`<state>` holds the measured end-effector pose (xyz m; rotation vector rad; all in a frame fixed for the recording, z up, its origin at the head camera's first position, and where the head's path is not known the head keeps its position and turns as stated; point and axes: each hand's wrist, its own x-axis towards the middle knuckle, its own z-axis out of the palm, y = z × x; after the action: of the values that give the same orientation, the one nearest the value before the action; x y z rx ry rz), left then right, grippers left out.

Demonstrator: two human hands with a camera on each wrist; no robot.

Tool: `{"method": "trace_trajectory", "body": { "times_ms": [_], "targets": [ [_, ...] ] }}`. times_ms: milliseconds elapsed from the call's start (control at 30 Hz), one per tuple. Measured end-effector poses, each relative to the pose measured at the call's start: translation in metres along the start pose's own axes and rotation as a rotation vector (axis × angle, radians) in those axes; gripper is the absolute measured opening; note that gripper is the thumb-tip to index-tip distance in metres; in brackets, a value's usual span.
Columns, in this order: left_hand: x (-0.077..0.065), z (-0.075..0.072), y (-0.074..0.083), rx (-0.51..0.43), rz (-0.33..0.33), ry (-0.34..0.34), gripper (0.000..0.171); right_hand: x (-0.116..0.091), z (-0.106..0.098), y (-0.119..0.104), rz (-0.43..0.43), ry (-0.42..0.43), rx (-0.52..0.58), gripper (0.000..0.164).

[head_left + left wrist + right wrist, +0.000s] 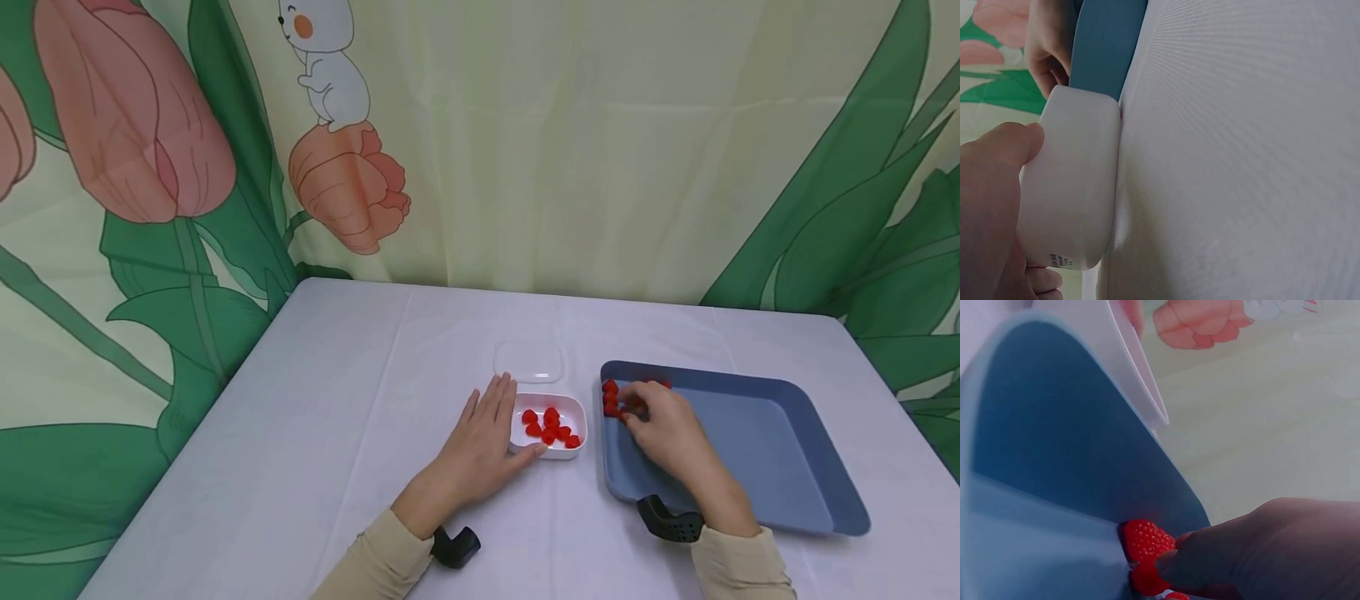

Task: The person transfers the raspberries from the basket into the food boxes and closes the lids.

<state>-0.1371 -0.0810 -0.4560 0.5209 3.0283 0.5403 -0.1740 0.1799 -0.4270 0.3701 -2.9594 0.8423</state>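
My left hand rests against the left side of a small white box, fingers straight and thumb at its near rim. Several red raspberries lie inside the box. To the right, my right hand reaches into the left part of a blue-grey tray. Thumb and fingertips pinch a red raspberry, low by the tray's side wall. Right beside it in the right wrist view sits another raspberry. More raspberries line the tray's left edge, and the hand partly covers some at the back.
Behind the box lies a clear lid on the white tablecloth. A printed curtain hangs behind the table. Black wrist devices are strapped on both wrists.
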Motion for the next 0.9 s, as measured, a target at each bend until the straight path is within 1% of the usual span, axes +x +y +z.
{"method": "trace_trajectory", "body": {
  "times_ms": [200,433,900],
  "targets": [
    [0.0000,0.0009,0.0000,0.002,0.000,-0.005,0.094,0.0005,0.0029,0.0009,-0.005,-0.016,-0.001,0.024],
    [0.0004,0.0012,0.0000,0.008,-0.005,-0.006,0.094,0.0018,0.0043,0.0004,-0.023,0.003,0.000,0.026],
    [0.0001,0.0001,0.0008,0.007,-0.005,-0.008,0.093,0.0025,0.0082,0.0003,-0.004,-0.005,0.008,0.031]
  ]
}}
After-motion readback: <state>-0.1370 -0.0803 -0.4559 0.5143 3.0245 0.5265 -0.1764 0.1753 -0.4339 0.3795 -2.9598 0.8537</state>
